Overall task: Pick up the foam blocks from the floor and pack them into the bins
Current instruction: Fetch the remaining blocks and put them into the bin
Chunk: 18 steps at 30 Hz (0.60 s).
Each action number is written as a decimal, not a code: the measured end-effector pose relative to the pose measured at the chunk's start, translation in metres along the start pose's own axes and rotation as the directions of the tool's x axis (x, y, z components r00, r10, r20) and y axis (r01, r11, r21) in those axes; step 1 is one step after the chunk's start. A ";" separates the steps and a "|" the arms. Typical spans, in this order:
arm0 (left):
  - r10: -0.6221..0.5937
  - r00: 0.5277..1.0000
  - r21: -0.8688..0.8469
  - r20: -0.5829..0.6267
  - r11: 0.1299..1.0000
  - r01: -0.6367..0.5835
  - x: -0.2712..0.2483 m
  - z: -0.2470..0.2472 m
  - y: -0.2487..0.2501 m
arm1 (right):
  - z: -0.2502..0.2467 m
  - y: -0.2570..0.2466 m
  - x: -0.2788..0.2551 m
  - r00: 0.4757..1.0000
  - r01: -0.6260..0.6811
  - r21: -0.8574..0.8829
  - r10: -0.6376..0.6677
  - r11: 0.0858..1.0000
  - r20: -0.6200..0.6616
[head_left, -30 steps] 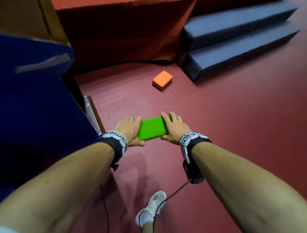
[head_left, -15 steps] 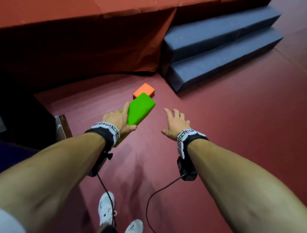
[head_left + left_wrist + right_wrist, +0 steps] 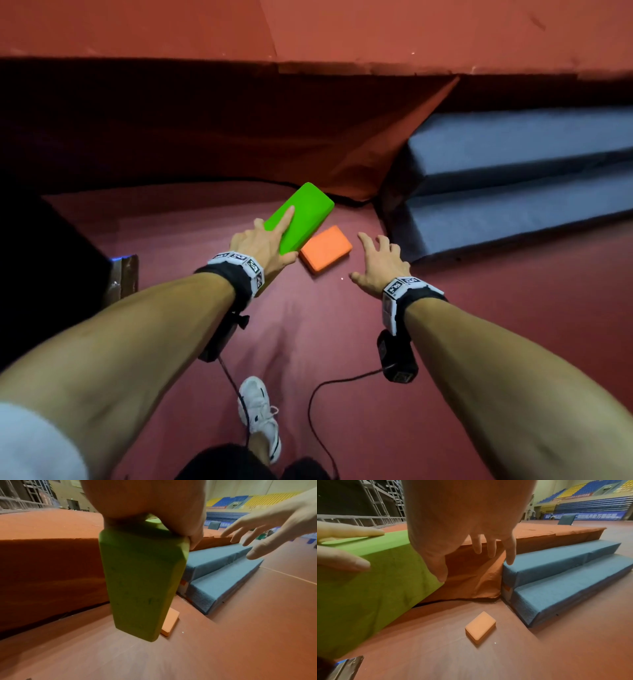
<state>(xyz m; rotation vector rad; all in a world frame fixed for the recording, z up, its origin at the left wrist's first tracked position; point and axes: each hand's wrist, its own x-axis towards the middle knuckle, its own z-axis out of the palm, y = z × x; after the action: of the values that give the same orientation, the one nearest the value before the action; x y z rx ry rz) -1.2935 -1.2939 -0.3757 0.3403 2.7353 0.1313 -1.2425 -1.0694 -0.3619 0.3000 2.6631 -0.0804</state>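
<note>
My left hand point(image 3: 265, 245) grips a long green foam block point(image 3: 301, 214) by its near end, holding it off the floor with the index finger laid along its top. The left wrist view shows that green block point(image 3: 142, 585) hanging from my palm. A smaller orange foam block point(image 3: 326, 248) lies flat on the red floor just right of the green one, seen too in the right wrist view as the orange block point(image 3: 480, 627). My right hand point(image 3: 378, 262) hovers to the right of and above the orange block, fingers spread and empty. No bin shows clearly.
Blue padded steps point(image 3: 513, 192) rise at the right, close to the orange block. A red-covered platform point(image 3: 308, 41) with a draped cloth runs across the back. A dark box edge point(image 3: 123, 277) stands at the left. My white shoe point(image 3: 258, 411) and trailing cables are below the arms.
My right hand let go of the green block, which the left hand now carries alone. Both hands moved forward to the orange block, now just beside them.
</note>
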 end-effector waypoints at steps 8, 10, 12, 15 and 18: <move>-0.211 0.975 -0.067 0.067 0.974 0.215 0.091 -0.040 0.005 | -0.070 0.013 0.134 0.986 0.161 -0.081 -0.158 0.984 0.044; -0.262 0.962 -0.084 0.073 0.960 0.268 0.107 -0.041 0.012 | -0.082 0.018 0.164 0.975 0.220 -0.095 -0.216 0.971 0.047; -0.349 0.933 -0.119 0.087 0.926 0.358 0.123 -0.039 0.025 | -0.096 0.026 0.199 0.957 0.291 -0.120 -0.285 0.949 0.059; -0.495 0.864 -0.182 0.090 0.845 0.503 0.144 -0.032 0.045 | -0.113 0.036 0.251 0.915 0.404 -0.156 -0.395 0.902 0.083; -0.611 0.776 -0.244 0.155 0.738 0.630 0.153 -0.012 0.074 | -0.109 0.047 0.295 0.852 0.523 -0.235 -0.492 0.819 0.182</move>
<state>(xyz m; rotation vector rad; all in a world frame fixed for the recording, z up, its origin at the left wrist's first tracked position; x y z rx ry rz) -1.4191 -1.1842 -0.4092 -0.6481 2.5550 0.3143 -1.5367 -0.9540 -0.3965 -0.5025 2.5236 0.1070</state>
